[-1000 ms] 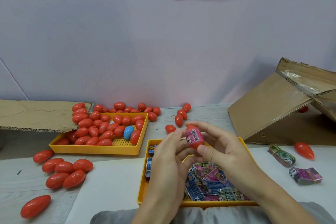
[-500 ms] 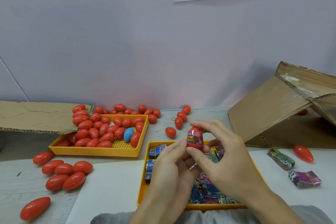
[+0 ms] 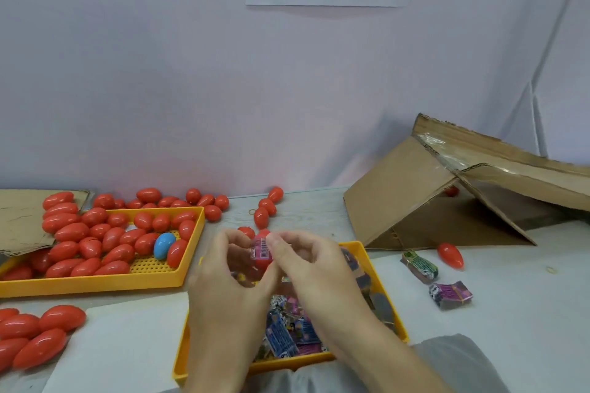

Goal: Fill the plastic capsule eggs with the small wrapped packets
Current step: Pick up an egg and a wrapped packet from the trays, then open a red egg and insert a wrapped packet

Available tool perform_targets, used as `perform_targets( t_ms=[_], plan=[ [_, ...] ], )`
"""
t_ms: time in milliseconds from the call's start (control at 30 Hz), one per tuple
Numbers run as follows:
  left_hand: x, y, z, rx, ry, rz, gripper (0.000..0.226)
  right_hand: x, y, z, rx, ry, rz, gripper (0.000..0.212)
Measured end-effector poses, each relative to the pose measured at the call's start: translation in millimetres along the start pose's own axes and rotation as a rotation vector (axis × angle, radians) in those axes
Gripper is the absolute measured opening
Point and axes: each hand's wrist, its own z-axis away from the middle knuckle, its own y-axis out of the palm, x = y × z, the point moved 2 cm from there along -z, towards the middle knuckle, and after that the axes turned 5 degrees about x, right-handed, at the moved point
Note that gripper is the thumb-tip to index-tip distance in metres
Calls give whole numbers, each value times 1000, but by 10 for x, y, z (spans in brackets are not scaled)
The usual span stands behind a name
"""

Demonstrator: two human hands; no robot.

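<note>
Pinching a red capsule egg (image 3: 262, 260) between them, the left hand (image 3: 228, 290) and right hand (image 3: 314, 274) meet above the far end of the near yellow tray (image 3: 397, 325) in the head view; fingers of both curl round the egg, and a pink packet (image 3: 262, 248) with a barcode shows at its top, stuck partway into the shell. Under the hands the near tray holds a heap of small wrapped packets (image 3: 287, 332) in blue, pink and dark wrappers. To the left, farther back, a second yellow tray (image 3: 134, 281) with a perforated floor is piled with closed red eggs (image 3: 95, 242), and one blue egg (image 3: 164, 245) lies among them near its right wall. More red eggs are scattered on the bench (image 3: 526, 313) behind that tray, a cluster (image 3: 28, 335) lies at the near left edge, and a lone red egg (image 3: 450, 254) rests to the right, just beside two rubber-banded packet bundles (image 3: 450, 295). A folded cardboard box (image 3: 447, 198) leans on the far right, another flat cardboard piece (image 3: 19, 220) lies at the far left, and a white sheet (image 3: 127, 338) covers the bench in front of the person
</note>
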Motion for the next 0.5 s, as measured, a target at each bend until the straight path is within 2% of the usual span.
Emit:
perform_targets(
  t_ms=[100,200,300,367,433,500],
  plan=[
    [18,77,13,28,70,-165,43,-27,11,27,-48,52,-91,9],
    [-3,137,9,81,45,-88,57,52,-122,-38,-103,117,-226,16],
    [-53,164,1,99,33,-30,61,338,-380,-275,-233,105,-463,15],
    [-68,153,3,104,24,-13,59,645,-618,-512,-318,34,-592,15],
    [-73,140,11,108,18,-6,57,992,-902,-748,-416,-91,-698,24],
    [-58,135,11,129,10,1,54,1254,-1235,-890,-584,-203,-836,22]
  ],
)
